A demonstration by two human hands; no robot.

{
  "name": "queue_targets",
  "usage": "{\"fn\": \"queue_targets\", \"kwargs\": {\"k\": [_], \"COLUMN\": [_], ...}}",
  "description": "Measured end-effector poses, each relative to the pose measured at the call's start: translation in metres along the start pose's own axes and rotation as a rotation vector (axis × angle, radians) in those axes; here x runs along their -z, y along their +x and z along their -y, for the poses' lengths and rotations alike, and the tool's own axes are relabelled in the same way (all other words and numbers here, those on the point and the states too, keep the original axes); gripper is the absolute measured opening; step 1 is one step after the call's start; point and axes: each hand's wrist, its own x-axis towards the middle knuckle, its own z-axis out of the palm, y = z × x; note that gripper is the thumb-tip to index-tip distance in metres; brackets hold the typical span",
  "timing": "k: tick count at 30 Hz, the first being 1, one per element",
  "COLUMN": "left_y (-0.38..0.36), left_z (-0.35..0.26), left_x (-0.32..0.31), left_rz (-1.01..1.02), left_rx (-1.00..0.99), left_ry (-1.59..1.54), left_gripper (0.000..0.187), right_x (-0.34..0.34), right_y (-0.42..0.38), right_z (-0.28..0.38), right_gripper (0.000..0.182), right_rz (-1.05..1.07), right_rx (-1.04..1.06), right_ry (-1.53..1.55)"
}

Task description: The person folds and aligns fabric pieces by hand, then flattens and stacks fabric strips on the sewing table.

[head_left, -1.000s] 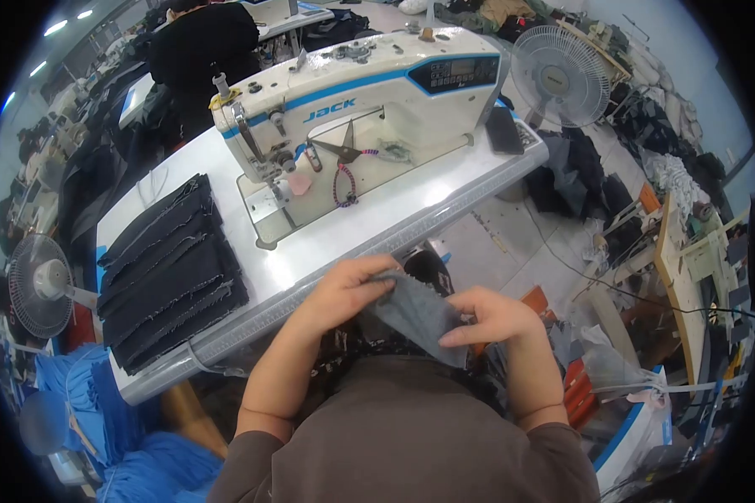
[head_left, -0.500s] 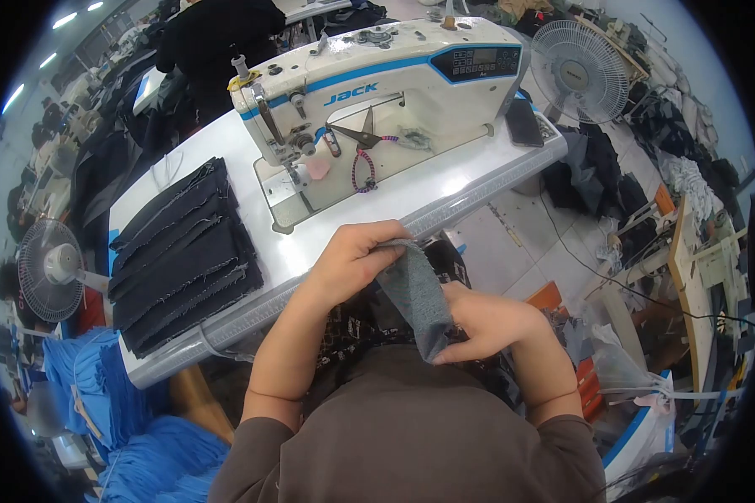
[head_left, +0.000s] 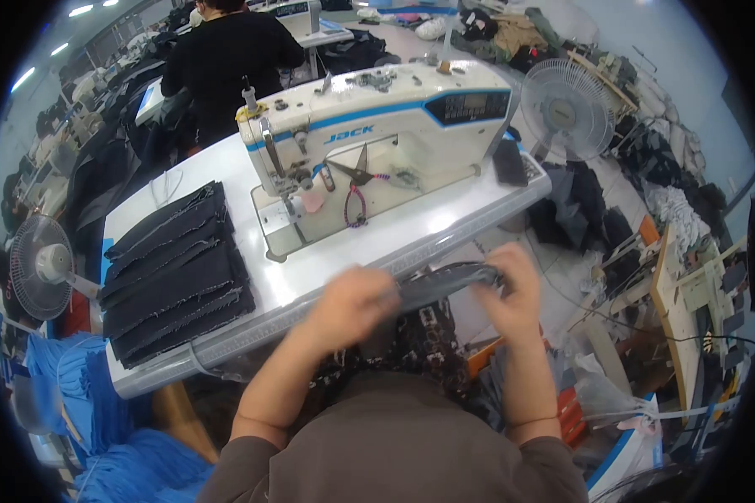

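A grey fabric piece (head_left: 440, 287) is stretched between my two hands, just off the front edge of the sewing table. My left hand (head_left: 356, 303), blurred by motion, grips its left end. On the right end, my right hand (head_left: 512, 289) holds the cloth between thumb and fingers. Beyond them stands a white and blue sewing machine (head_left: 369, 126). Thread snips with a striped cord loop (head_left: 356, 197) lie on its bed. To the left, dark fabric pieces (head_left: 176, 272) are stacked in overlapping rows on the table.
A dark phone (head_left: 510, 163) lies at the table's right end. Fans stand at right (head_left: 566, 109) and left (head_left: 46, 261). Bundles of blue fabric (head_left: 134, 461) sit below the table's left side. Another person in black (head_left: 226, 63) is beyond the machine.
My right hand has moved up and to the right, turning the fabric from hanging steeply to nearly level. My left hand has dropped slightly. The camera view has tilted up a little.
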Motion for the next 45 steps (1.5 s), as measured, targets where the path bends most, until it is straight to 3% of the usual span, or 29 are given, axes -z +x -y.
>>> {"fn": "queue_targets", "kwargs": {"k": [1, 2, 4, 6, 8, 10, 12, 14, 15, 17, 19, 22, 24, 26, 28, 32, 34, 36, 39, 45], "left_y": [-0.004, -0.006, -0.007, -0.006, -0.010, -0.013, -0.014, -0.009, -0.004, 0.004, 0.007, 0.013, 0.013, 0.009, 0.007, 0.004, 0.001, 0.005, 0.007, 0.006], "left_z": [-0.010, -0.024, -0.051, -0.048, -0.033, -0.022, -0.020, -0.025, -0.025, -0.024, -0.025, -0.024, -0.021, -0.033, -0.040, -0.036, -0.032, -0.021, -0.013, -0.007], "left_x": [-0.017, -0.039, -0.056, -0.048, -0.038, -0.027, -0.024, -0.022, -0.019, -0.012, -0.019, -0.036, -0.047, -0.060, -0.066, -0.058, -0.049, -0.053, -0.059, -0.049], "left_rz": [0.047, 0.095, 0.044, 0.051, 0.053, 0.101, 0.136, -0.122, -0.129, 0.057, 0.107, 0.143, -0.086, -0.027, 0.001, -0.025, -0.192, -0.210, -0.108, -0.058], "left_rx": [-0.135, -0.268, -0.216, -0.171, -0.089, 0.064, 0.114, 0.113, 0.114, 0.245, 0.225, 0.210, -0.004, -0.280, -0.317, -0.126, 0.260, 0.283, 0.114, 0.176], "left_ry": [-0.008, -0.016, -0.064, -0.056, -0.094, -0.129, -0.150, -0.219, -0.219, -0.336, -0.310, -0.281, -0.115, 0.033, 0.077, -0.236, -0.530, -0.495, -0.289, -0.268], "left_gripper": [0.010, 0.012, 0.014, 0.012, 0.017, 0.020, 0.018, 0.018, 0.018, 0.024, 0.023, 0.020, 0.016, 0.014, 0.015, 0.019, 0.020, 0.024, 0.018, 0.016], "right_x": [-0.005, -0.012, -0.027, -0.023, -0.014, -0.007, -0.004, -0.003, -0.004, -0.018, -0.034, -0.044, -0.048, -0.051, -0.053, -0.043, -0.042, -0.044, -0.048, -0.039], "right_y": [0.001, 0.002, 0.003, 0.002, -0.001, -0.001, 0.000, 0.001, 0.003, -0.003, -0.010, -0.018, -0.021, -0.025, -0.025, -0.028, -0.030, -0.032, -0.031, -0.025], "right_z": [-0.006, -0.008, -0.011, -0.017, -0.016, -0.018, -0.017, -0.011, -0.009, -0.011, -0.010, -0.014, -0.024, -0.026, -0.023, -0.026, -0.026, -0.025, -0.020, -0.020], "right_gripper": [0.023, 0.023, 0.023, 0.023, 0.024, 0.024, 0.023, 0.023, 0.023, 0.023, 0.024, 0.026, 0.027, 0.028, 0.030, 0.024, 0.024, 0.023, 0.024, 0.029], "right_rz": [-0.179, -0.180, -0.385, -0.435, -0.503, -0.466, -0.298, -0.214, -0.130, -0.044, 0.062, -0.007, -0.031, -0.059, -0.160, -0.227, -0.233, -0.224, -0.136, 0.114], "right_rx": [-0.027, -0.011, 0.136, 0.215, 0.002, 0.007, -0.093, -0.103, -0.109, -0.072, -0.052, -0.041, -0.037, -0.035, 0.057, 0.041, 0.020, -0.019, 0.050, 0.052], "right_ry": [-0.028, -0.040, -0.242, -0.268, 0.092, 0.082, -0.079, -0.150, -0.217, -0.207, -0.166, -0.196, -0.209, -0.226, -0.228, -0.143, -0.102, -0.005, -0.029, -0.145]}}
